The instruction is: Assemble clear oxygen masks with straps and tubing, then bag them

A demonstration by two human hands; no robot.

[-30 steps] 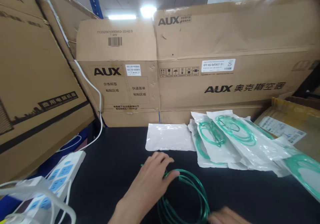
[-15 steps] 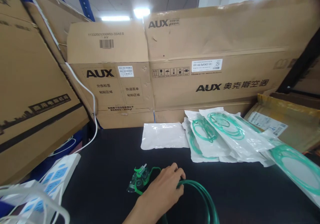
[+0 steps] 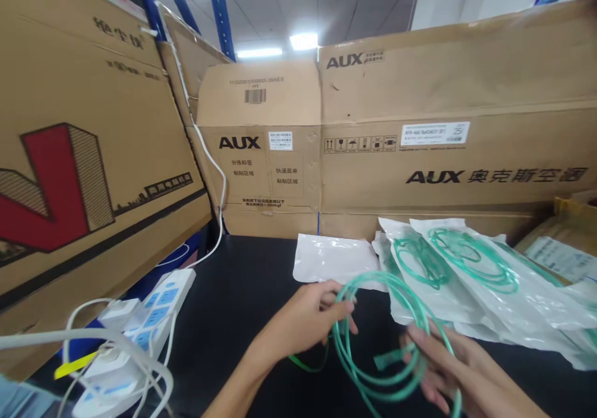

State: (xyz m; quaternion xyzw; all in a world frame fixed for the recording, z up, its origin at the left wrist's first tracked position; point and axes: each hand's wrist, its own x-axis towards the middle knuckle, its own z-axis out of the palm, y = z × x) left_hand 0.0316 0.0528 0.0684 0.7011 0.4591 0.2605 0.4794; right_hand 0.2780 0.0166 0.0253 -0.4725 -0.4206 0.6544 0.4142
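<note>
In the head view, a person's left hand (image 3: 317,315) and right hand (image 3: 450,359) grasp opposite sides of a looped coil of green tubing (image 3: 398,287), held up over the black table (image 3: 247,306), a thin green strand (image 3: 311,367) hanging just beside the left fingers; behind the coil lies a flat white pouch (image 3: 332,257), with clear-fronted packets of green tubing (image 3: 471,293) piled to the right, a power strip (image 3: 161,306) crowded with white cables at left, and printed AUX cardboard (image 3: 448,94) walling the back
</note>
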